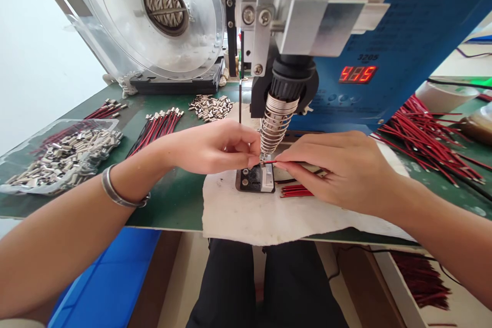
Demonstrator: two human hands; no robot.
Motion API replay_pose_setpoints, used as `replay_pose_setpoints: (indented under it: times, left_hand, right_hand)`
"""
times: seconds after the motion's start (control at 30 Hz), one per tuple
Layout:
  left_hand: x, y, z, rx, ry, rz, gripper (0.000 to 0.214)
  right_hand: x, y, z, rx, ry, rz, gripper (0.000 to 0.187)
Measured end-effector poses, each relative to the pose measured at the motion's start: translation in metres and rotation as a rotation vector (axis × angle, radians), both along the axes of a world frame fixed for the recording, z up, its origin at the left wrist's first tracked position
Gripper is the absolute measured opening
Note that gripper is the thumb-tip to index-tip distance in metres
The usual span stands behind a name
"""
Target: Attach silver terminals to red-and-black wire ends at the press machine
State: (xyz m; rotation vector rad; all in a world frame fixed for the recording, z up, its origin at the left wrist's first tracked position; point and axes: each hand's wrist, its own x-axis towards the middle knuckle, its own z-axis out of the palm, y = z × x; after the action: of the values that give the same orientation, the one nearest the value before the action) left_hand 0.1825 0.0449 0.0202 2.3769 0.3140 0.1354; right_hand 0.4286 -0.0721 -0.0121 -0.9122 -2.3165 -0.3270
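While the right hand (336, 169) clamps its fingers on a red wire (271, 162) whose tip reaches the fixture (251, 181), the left hand (211, 146) has its fingers at the fixture's left; whether they grip anything, I cannot tell. A wire bundle (295, 191) lies just right of the fixture, metal connectors (211, 107) beyond.

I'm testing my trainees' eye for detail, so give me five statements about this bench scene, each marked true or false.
1. The right hand pinches a red wire. True.
2. The bangle circles the right wrist. False: the bangle is on the left wrist.
3. The red display reads 415. True.
4. The clear reel stands to the right of the blue machine. False: the reel stands to its left.
5. The white cloth lies on the green table. True.
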Motion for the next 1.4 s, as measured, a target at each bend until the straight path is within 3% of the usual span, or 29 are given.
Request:
replay_pose_setpoints:
  times: [0.53,1.4]
  left_hand:
    - [-0.0008,-0.0005,0.0007,-0.047,-0.006,-0.005,0.007]
    - [0.0003,-0.0003,0.0018,0.004,0.016,-0.026,0.016]
  right_hand:
    - [-0.0002,-0.0004,0.0002,-0.029,0.010,0.007,0.024]
    - [-0.0007,0.0012,-0.0003,-0.024,0.020,0.010,0.025]
